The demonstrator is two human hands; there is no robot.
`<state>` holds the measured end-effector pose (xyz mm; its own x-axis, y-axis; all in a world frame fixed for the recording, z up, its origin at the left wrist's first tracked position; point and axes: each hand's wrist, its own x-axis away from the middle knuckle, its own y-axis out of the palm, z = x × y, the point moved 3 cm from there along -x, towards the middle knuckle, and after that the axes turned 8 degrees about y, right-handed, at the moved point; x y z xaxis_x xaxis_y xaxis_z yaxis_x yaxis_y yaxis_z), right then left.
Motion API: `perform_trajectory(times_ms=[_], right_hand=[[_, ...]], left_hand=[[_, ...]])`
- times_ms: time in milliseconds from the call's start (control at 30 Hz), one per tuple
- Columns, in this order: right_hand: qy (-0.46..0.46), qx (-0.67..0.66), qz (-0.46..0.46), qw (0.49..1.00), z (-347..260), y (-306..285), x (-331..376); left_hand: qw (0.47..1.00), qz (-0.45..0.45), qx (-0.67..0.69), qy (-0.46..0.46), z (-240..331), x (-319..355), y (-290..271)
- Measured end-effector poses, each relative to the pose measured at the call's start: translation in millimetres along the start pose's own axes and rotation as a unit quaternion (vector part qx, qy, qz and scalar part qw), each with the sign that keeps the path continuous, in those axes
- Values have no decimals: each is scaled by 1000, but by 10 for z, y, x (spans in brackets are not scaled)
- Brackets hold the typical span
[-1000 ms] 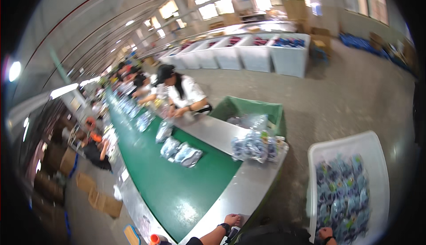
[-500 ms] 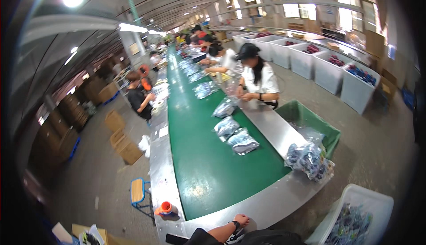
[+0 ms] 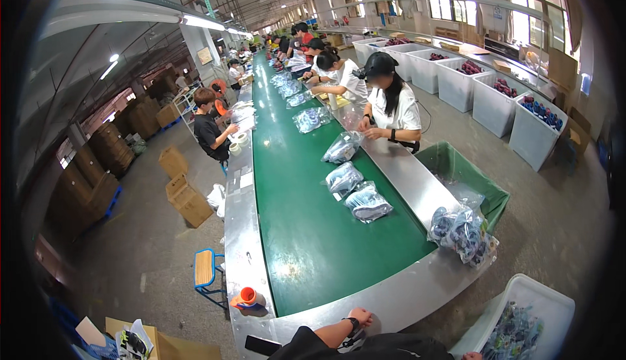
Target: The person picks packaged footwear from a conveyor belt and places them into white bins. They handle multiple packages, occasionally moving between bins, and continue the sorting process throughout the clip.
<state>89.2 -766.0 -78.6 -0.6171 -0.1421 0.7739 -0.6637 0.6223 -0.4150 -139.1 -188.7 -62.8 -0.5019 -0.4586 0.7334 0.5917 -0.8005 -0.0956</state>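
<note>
My left hand point(image 3: 360, 316), with a dark watch at its wrist, rests on the metal rim point(image 3: 417, 295) at the near end of a green conveyor belt point(image 3: 326, 249). Its fingers look curled in, and nothing shows in them. Only a sliver of my right hand point(image 3: 471, 356) shows at the lower edge, beside a white bin point(image 3: 521, 283) of bagged blue-grey items; its fingers are hidden. Clear bags of what look like grey-blue shoes point(image 3: 368, 202) lie on the belt. A pile of similar bags point(image 3: 464, 233) sits on the rim's right corner.
An orange tape dispenser point(image 3: 248, 298) and a phone point(image 3: 263, 345) lie on the near left rim. A green bin point(image 3: 492, 190) stands right, near a co-worker in a black cap point(image 3: 394, 109). More people line both sides. A stool point(image 3: 207, 269) and cartons point(image 3: 189, 200) stand left.
The view has shifted slightly, so the scene sits a little lower and to the right. A sliver of my right hand now shows at the lower edge. My left hand stays on the rim.
</note>
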Motion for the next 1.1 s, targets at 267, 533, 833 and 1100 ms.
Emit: perform_trajectory(times_ms=[267, 533, 833, 1100], right_hand=[[15, 70, -7, 997, 85, -34, 457], [53, 60, 7, 997, 225, 31, 688], [47, 55, 37, 997, 58, 301, 864], [74, 72, 28, 994, 204, 351, 979]], left_hand=[[999, -27, 2, -19, 140, 2, -28], [999, -35, -8, -25, 208, 28, -44], [998, -49, -15, -28, 224, 33, -75], [998, -56, 19, -21, 200, 47, -74]])
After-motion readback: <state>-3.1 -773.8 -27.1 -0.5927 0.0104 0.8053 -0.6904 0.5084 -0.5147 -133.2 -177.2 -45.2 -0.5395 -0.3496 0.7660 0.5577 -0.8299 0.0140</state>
